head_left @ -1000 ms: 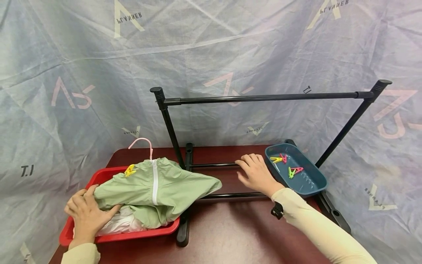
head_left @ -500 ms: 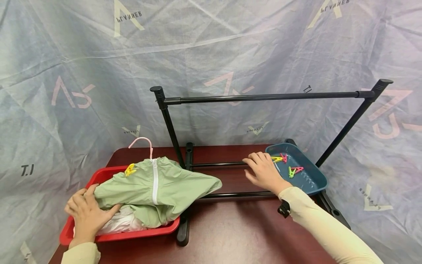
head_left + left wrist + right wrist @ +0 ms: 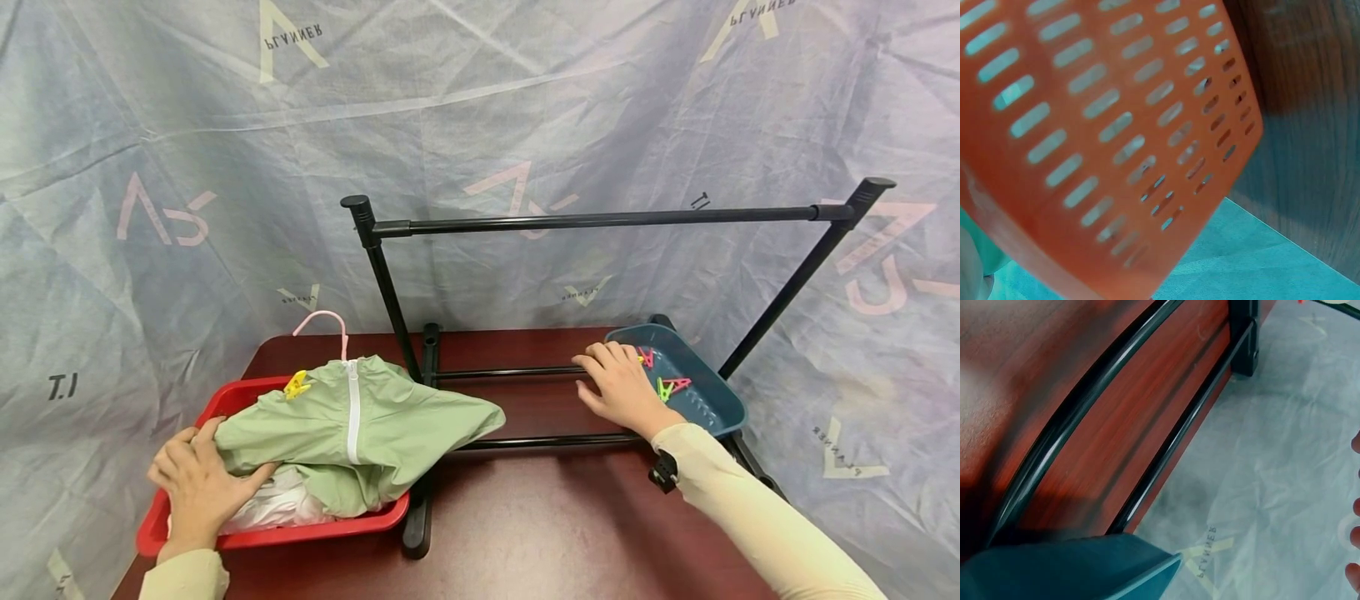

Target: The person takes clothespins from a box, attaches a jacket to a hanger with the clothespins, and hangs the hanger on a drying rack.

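Observation:
A light green jacket [image 3: 405, 417] with a white zip lies on a pink hanger [image 3: 327, 321] over the red basket [image 3: 322, 533]. A yellow clothespin [image 3: 296, 386] sits at its upper left. My left hand [image 3: 198, 483] grips the bunched left end of the jacket between thumb and fingers, beside the basket's rim. My right hand [image 3: 622, 387] hovers at the left side of the blue tray [image 3: 712, 400], fingers loosely bent, nothing in them. Inside the tray lie clothespins, a green one [image 3: 664, 389] and pink ones among them; the hand partly hides a yellow one.
A black clothes rack [image 3: 600, 222] spans the dark red table [image 3: 525, 508], with low crossbars behind and under my right hand. White cloth [image 3: 281, 504] lies in the basket beneath the jacket. A printed grey sheet [image 3: 525, 100] hangs behind.
My right hand has moved right, from left of the blue tray to above its left edge. My left hand, the jacket and the basket have stayed where they were.

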A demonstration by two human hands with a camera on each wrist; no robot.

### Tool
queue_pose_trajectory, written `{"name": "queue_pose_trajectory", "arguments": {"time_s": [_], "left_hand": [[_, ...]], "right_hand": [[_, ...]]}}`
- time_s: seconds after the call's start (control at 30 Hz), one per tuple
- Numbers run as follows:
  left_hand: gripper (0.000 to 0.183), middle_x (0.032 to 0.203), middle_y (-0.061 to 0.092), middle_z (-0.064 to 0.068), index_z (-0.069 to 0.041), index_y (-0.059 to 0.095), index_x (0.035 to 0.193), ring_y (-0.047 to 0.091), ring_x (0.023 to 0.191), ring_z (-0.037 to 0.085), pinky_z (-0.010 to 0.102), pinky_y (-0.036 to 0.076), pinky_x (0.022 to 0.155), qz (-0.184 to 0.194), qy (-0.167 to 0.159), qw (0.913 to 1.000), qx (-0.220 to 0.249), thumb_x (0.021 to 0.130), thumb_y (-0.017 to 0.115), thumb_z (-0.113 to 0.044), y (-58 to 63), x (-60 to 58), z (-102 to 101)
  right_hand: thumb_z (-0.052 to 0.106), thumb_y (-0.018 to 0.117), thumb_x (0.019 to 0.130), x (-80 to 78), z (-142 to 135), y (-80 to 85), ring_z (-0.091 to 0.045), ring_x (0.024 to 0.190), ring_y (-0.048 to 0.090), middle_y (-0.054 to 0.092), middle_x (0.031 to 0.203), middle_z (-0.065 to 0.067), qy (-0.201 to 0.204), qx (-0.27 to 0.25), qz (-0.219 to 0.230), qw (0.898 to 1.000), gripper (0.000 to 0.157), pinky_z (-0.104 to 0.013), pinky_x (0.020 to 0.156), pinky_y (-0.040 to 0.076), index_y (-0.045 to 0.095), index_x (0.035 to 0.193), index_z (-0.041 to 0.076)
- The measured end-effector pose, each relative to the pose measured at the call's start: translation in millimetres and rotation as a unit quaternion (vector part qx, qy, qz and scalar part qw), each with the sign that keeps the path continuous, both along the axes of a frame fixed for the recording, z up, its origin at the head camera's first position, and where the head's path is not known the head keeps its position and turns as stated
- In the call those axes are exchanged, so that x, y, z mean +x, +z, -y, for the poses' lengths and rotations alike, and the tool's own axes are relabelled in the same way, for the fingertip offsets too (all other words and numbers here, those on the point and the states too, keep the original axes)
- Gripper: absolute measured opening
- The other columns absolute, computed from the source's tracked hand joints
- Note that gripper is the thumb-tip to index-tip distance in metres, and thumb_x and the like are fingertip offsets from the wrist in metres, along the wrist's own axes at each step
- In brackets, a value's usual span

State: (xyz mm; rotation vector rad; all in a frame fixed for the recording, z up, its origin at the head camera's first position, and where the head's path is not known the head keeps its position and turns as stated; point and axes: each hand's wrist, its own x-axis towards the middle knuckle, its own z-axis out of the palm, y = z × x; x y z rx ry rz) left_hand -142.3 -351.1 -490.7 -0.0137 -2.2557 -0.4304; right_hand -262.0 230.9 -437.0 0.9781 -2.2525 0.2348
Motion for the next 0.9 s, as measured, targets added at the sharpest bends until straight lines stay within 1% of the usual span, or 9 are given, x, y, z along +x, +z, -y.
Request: {"name": "queue_pose_trajectory", "arguments": {"time_s": [0.1,0.4,0.57,0.7,0.9], "left_hand": [[0.108,0.111,0.029,0.034,-0.005,0.038,0.130,0.023,0.099,0.053,0.064,0.013,0.078,-0.006,-0.001,1.0000,-0.001,0.068,0.042,-0.093,-0.3,-0.3,0.0],[0.108,0.111,0.029,0.033,-0.004,0.038,0.130,0.023,0.100,0.052,0.064,0.013,0.079,-0.007,-0.003,1.0000,-0.004,0.068,0.042,-0.093,-0.4,-0.2,0.5],[0.109,0.111,0.029,0.033,-0.004,0.038,0.130,0.023,0.099,0.053,0.065,0.013,0.078,-0.010,-0.001,0.9999,-0.004,0.068,0.040,-0.094,-1.0,-0.7,0.4],[0.109,0.112,0.028,0.033,-0.004,0.037,0.130,0.023,0.100,0.053,0.065,0.014,0.078,-0.003,-0.002,1.0000,-0.001,0.068,0.041,-0.094,-1.6,0.2,0.4],[0.110,0.112,0.028,0.034,-0.004,0.037,0.131,0.022,0.100,0.054,0.065,0.014,0.078,0.006,-0.004,1.0000,0.002,0.067,0.043,-0.093,-1.3,0.7,0.7]], "right_hand": [[0.018,0.069,0.079,-0.8,-5.6,0.1,-0.034,0.088,0.049,0.057,0.100,-0.013,-0.008,0.003,0.000,1.000,0.033,-0.051,0.076,0.037,0.068,0.108,0.002],[0.020,0.069,0.081,-0.5,-21.4,-2.9,-0.035,0.092,0.051,0.058,0.102,-0.014,-0.037,0.015,0.016,0.999,0.033,-0.054,0.079,0.038,0.068,0.109,0.002],[0.018,0.072,0.079,-1.8,-30.1,-3.7,-0.035,0.091,0.051,0.058,0.102,-0.014,-0.047,0.013,0.006,0.999,0.034,-0.056,0.080,0.038,0.068,0.108,0.002],[0.018,0.071,0.079,-2.5,-37.7,-3.5,-0.036,0.090,0.051,0.059,0.103,-0.015,-0.056,0.010,-0.001,0.998,0.034,-0.057,0.080,0.038,0.068,0.108,0.001],[0.017,0.072,0.079,-0.1,-49.3,-3.3,-0.035,0.091,0.051,0.058,0.102,-0.015,-0.076,0.012,0.012,0.997,0.032,-0.056,0.080,0.038,0.068,0.107,0.002]]}}
